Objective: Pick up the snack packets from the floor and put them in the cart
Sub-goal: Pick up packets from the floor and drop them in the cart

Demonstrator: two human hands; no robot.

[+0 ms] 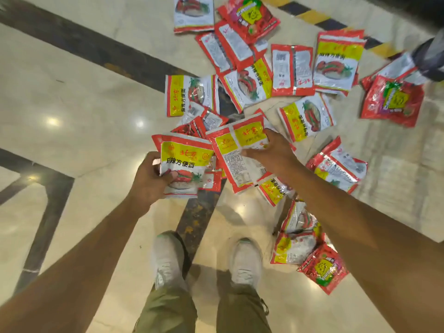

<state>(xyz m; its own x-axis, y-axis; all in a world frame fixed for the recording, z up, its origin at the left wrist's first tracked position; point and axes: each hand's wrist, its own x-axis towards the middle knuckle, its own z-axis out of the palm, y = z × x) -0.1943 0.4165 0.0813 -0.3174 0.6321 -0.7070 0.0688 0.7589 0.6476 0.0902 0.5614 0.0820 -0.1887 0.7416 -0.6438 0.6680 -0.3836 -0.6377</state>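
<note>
Head view: we look down at a glossy marble floor (84, 104) with dark inlay bands. Our white shoes (168, 258) are at the near edge.

Our left hand (150, 181) pinches a red-and-yellow noodle packet (185, 159) by its lower left corner, thumb on the front. Its long axis runs near to far. Our right hand (271, 152), just to the right, grips a small stack of packets (240, 145), fingers curled over the top. The hands are apart, but we cannot tell whether their loads touch.

The loose snack packets (295, 70) lie on the floor beyond and to the right of both hands, at every angle, many overlapping, some face down. A nearer cluster (298, 243) lies right of our right foot.

We judge the right hand closer to most of them, so the next reach would go rightward and away, though both hands look full. No cart is in view, so we cannot say which way to carry them. A yellow-and-black striped strip (310, 15) crosses the far right corner.
</note>
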